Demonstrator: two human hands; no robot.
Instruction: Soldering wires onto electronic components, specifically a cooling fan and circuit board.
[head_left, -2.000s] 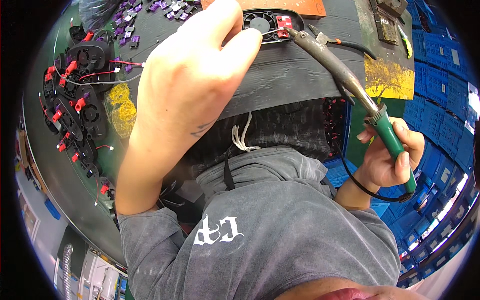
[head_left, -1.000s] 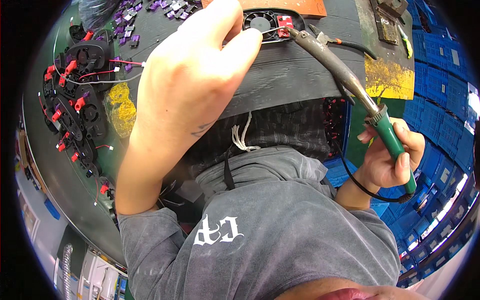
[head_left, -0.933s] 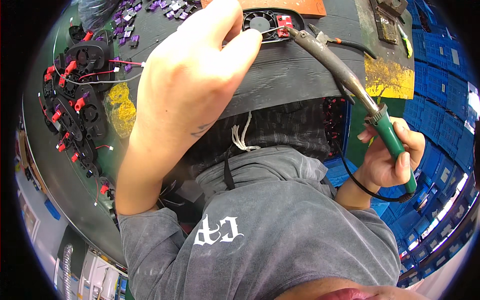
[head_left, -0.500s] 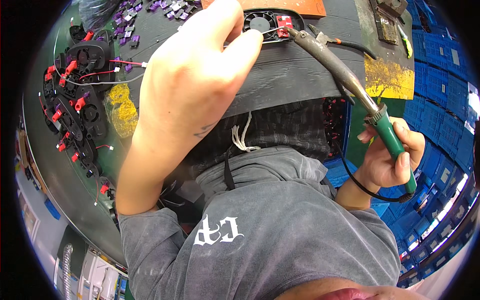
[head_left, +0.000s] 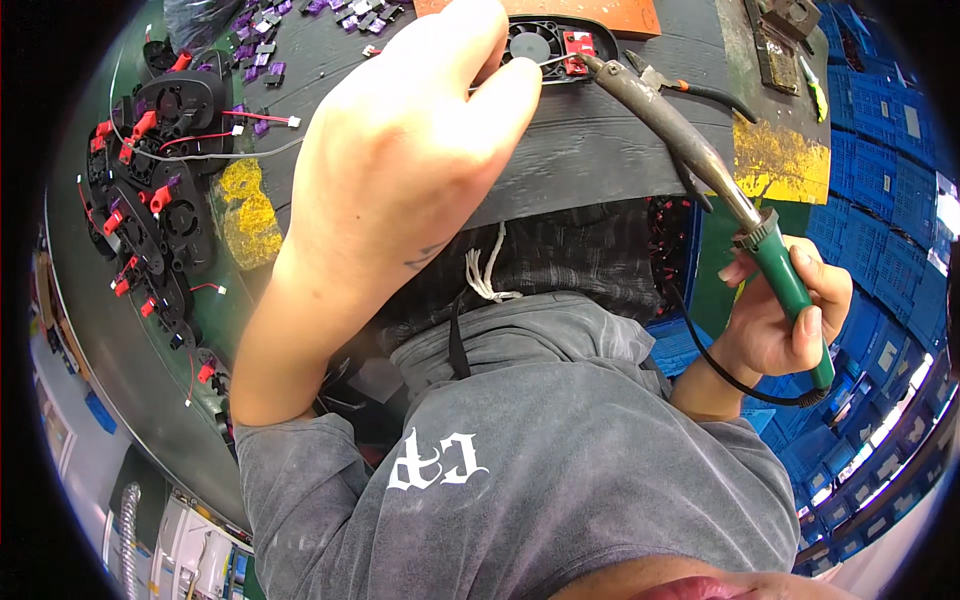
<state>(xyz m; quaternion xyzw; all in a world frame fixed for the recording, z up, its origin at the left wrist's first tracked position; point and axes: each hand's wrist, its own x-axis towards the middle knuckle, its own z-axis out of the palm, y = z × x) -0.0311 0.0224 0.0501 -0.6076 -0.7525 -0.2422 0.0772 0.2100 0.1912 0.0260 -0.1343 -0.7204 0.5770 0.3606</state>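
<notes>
Green-handled soldering iron, one; fan, one

Filling the right hand, the iron's handle is smooth, glossy green plastic; above that hand the barrel is scuffed, dulled metal. From the left hand runs dull, metallic-looking grey wire. Just right of the left hand, the fan is matt black plastic; under it, the bench top is matt with wood-like grain. Yellow paint above the right hand is flaked and rough. Below both hands, the shirt is matt, faded cloth; right of them, the crates are plastic.
</notes>
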